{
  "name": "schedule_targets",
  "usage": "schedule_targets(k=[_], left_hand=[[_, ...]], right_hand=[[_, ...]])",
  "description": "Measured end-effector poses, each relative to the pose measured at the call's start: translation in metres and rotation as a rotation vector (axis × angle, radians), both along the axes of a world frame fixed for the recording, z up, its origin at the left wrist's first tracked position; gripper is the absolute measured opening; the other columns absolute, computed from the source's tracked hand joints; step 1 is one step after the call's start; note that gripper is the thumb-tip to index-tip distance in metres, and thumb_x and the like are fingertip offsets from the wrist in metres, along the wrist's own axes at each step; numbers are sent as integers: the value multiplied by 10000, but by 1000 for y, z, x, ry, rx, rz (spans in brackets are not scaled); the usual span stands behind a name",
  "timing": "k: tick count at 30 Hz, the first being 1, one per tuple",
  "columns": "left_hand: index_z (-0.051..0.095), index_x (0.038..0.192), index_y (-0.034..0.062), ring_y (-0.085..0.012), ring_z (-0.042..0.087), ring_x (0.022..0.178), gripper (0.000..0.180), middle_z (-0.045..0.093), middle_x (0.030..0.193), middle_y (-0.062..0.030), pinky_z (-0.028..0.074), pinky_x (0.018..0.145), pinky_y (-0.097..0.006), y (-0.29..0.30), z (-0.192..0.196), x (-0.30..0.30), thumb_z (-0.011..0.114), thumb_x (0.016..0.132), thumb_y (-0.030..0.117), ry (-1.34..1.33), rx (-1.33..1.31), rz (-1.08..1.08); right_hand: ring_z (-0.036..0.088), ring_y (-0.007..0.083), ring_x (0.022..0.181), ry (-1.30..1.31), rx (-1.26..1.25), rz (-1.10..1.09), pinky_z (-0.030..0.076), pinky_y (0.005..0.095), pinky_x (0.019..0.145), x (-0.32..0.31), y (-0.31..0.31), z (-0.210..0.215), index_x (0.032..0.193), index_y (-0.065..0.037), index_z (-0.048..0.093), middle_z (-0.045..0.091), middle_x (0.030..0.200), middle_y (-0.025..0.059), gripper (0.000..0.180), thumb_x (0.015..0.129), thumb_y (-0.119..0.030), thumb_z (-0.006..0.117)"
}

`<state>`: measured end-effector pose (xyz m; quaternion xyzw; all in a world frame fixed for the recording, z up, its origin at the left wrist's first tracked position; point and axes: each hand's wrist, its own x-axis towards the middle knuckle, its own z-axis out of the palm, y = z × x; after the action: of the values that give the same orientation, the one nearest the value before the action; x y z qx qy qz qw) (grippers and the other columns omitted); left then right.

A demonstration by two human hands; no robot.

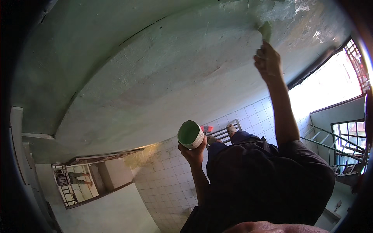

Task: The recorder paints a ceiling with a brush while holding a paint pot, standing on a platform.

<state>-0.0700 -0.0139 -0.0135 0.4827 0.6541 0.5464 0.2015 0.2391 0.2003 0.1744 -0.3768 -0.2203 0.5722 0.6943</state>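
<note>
My left hand (194,154) is wrapped round the side of a whitish round bucket (198,141), held at about waist height away from the wall. Pale green paint coats the inside of the bucket; how deep it is I cannot tell. Stretched up and forward, my right hand (269,61) grips a paintbrush (265,32) by its handle. The brush head lies against the upper part of the wall (167,73), which is dull grey-green with patches and scuffs. Near the brush the surface looks wet and shiny in places.
My feet (231,130) stand on a slatted metal platform (222,135) above a white tiled floor (175,171). Beside it lies a red item (207,128). A green metal ladder (330,141) stands at right near a barred window (349,134). A person (79,178) shows through an opening at lower left.
</note>
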Motion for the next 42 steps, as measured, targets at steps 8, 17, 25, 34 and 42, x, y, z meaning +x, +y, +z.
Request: schedule_targets(k=[8, 17, 25, 34, 42], left_hand=[[540, 1349, -11, -301, 651, 1123, 894, 622, 1254, -173, 527, 993, -450, 0, -9, 2, 1008, 631, 245, -92, -35, -2], [581, 1313, -3, -285, 672, 1087, 820, 651, 1221, -155, 535, 983, -435, 19, 5, 12, 993, 640, 220, -138, -24, -127], [553, 1326, -2, -277, 669, 1087, 841, 632, 1231, -147, 543, 973, -431, 18, 0, 8, 998, 650, 227, -103, -27, -167], [558, 1323, -14, -281, 672, 1092, 858, 632, 1240, -160, 554, 961, -428, 27, 0, 17, 1004, 640, 252, -63, -20, -183], [561, 1316, -16, -267, 670, 1092, 856, 639, 1219, -154, 554, 960, -426, 38, 7, 24, 1007, 626, 227, -106, -28, -209]], right_hand=[[384, 117, 465, -6, -50, 645, 288, 290, 387, -212, -18, -2, 987, -146, 452, 411, 661, -23, 268, 1070, -378, 558], [396, 20, 449, 92, -49, 586, 300, 169, 315, -36, 6, 5, 1209, -109, 633, 441, 649, -99, 219, 1061, -259, 577], [395, 65, 465, -40, -3, -250, 300, 211, 364, 68, 9, 13, 892, -148, 522, 424, 631, -55, 235, 1048, -293, 621], [464, 119, 560, -51, -173, 584, 316, 259, 401, -107, -13, -26, 973, -138, 499, 466, 731, -9, 268, 1054, -376, 593], [433, 26, 504, 316, 234, 789, 370, 154, 330, 69, 27, -23, 1205, -79, 564, 460, 747, -66, 181, 1075, -200, 531]])
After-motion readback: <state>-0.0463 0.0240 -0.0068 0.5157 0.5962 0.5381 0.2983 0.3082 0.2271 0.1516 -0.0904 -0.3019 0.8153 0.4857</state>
